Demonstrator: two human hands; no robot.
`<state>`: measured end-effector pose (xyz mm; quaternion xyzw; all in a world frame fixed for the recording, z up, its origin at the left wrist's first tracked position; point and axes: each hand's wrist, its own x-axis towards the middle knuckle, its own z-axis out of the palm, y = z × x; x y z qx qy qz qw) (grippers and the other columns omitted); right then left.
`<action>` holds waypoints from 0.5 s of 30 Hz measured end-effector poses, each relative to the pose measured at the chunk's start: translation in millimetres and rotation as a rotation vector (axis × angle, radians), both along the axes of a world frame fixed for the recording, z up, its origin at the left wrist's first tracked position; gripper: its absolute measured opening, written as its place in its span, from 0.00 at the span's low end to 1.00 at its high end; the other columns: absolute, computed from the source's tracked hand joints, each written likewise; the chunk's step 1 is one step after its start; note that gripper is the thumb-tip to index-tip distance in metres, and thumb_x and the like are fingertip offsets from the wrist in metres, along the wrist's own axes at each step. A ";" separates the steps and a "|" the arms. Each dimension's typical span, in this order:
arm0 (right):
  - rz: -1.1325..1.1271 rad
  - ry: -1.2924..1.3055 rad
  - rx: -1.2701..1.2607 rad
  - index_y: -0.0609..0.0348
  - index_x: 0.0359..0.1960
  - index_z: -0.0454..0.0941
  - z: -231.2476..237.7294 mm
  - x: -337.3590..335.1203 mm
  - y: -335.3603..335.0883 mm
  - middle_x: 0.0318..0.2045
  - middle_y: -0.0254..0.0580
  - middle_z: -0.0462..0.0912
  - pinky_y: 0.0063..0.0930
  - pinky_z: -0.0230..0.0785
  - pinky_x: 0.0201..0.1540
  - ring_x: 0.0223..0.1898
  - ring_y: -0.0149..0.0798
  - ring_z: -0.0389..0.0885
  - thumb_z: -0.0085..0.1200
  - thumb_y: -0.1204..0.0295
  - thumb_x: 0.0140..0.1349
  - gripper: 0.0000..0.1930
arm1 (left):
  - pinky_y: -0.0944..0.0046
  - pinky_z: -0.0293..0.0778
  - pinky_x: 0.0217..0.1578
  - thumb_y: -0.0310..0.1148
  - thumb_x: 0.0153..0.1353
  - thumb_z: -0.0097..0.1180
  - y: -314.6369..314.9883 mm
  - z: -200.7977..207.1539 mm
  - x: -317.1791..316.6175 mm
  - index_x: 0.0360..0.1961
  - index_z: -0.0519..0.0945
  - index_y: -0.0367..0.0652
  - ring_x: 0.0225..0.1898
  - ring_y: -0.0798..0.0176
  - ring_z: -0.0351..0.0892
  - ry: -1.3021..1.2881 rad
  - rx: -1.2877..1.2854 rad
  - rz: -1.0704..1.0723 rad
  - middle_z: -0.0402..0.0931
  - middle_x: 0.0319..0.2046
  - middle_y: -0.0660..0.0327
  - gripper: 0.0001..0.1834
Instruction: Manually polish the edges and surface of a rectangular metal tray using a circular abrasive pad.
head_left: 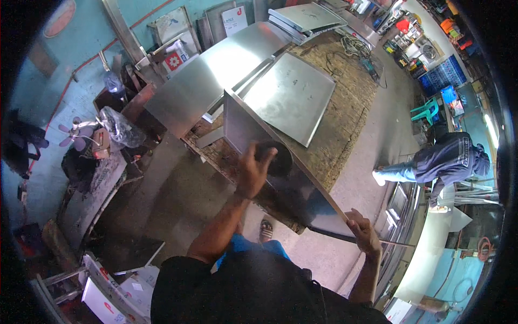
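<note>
A large metal panel with a dark, reflective face stands tilted on its edge in front of me, against the worktable's near side. My right hand is closed around its right end, thumb along the upper edge. My left hand is at the panel's near face, thumb and fingers apart, beside a dark round patch. Whether that patch is a hole, a disc or a reflection I cannot tell. Beyond the panel, a flat square metal sheet lies on the worn wooden worktable.
A long shiny sheet overhangs the table's left side. Stacked panels and a corded power tool sit at the far end. A co-worker bends over at the right. A fan and a cluttered bench stand left.
</note>
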<state>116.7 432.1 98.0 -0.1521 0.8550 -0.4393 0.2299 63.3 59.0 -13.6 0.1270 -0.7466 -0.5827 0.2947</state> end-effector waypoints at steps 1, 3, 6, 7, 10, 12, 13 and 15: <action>-0.007 -0.003 0.004 0.67 0.45 0.85 2.7 -0.8 -1.1 0.43 0.49 0.87 0.62 0.45 0.75 0.51 0.48 0.81 0.51 0.53 0.76 0.24 | 0.52 0.77 0.42 0.52 0.71 0.61 9.3 2.1 5.0 0.44 0.79 0.37 0.39 0.51 0.85 -0.009 0.002 -0.088 0.84 0.36 0.51 0.24; -0.004 -0.032 0.003 0.68 0.43 0.84 8.7 -1.8 -8.7 0.43 0.48 0.87 0.59 0.48 0.73 0.50 0.47 0.79 0.51 0.53 0.76 0.25 | 0.54 0.76 0.41 0.50 0.70 0.63 -3.0 8.1 -2.5 0.42 0.79 0.37 0.39 0.53 0.84 0.032 0.039 -0.065 0.83 0.35 0.51 0.22; -0.002 -0.001 -0.011 0.68 0.42 0.84 7.7 2.2 -10.2 0.42 0.48 0.87 0.54 0.54 0.69 0.48 0.46 0.78 0.51 0.53 0.76 0.25 | 0.54 0.77 0.41 0.48 0.69 0.66 -24.4 12.6 -18.8 0.43 0.79 0.37 0.38 0.55 0.85 0.055 0.176 0.112 0.84 0.35 0.51 0.21; -0.006 0.001 -0.011 0.68 0.42 0.84 4.9 2.0 -8.8 0.42 0.48 0.87 0.54 0.54 0.69 0.48 0.46 0.78 0.51 0.53 0.76 0.25 | 0.55 0.77 0.43 0.48 0.70 0.65 -22.1 12.3 -18.0 0.44 0.79 0.37 0.38 0.56 0.84 0.093 0.140 0.128 0.83 0.35 0.53 0.21; -0.023 0.007 -0.040 0.67 0.42 0.84 0.2 3.8 -4.5 0.43 0.49 0.87 0.53 0.55 0.69 0.50 0.47 0.79 0.51 0.53 0.76 0.24 | 0.55 0.77 0.42 0.46 0.71 0.64 8.3 6.5 5.2 0.44 0.79 0.36 0.36 0.58 0.82 0.121 0.049 0.052 0.83 0.34 0.53 0.20; 0.001 0.032 -0.001 0.66 0.43 0.84 4.1 2.0 -6.1 0.43 0.48 0.87 0.53 0.54 0.71 0.50 0.47 0.80 0.51 0.55 0.77 0.23 | 0.56 0.76 0.39 0.46 0.71 0.63 20.8 4.3 14.1 0.42 0.78 0.35 0.35 0.58 0.80 0.137 -0.033 -0.046 0.82 0.33 0.52 0.20; -0.010 0.029 0.001 0.66 0.43 0.84 4.4 2.9 -6.5 0.43 0.48 0.87 0.53 0.54 0.71 0.50 0.47 0.80 0.51 0.55 0.77 0.23 | 0.56 0.76 0.39 0.46 0.71 0.63 17.9 5.9 12.1 0.42 0.78 0.35 0.35 0.58 0.80 0.135 -0.030 -0.058 0.82 0.33 0.52 0.20; -0.006 0.024 0.049 0.66 0.43 0.84 3.4 4.2 -8.0 0.44 0.47 0.87 0.50 0.56 0.69 0.50 0.46 0.79 0.50 0.56 0.78 0.22 | 0.56 0.76 0.42 0.43 0.73 0.62 -0.9 11.2 0.8 0.46 0.79 0.36 0.37 0.57 0.81 0.069 0.000 0.120 0.82 0.36 0.56 0.18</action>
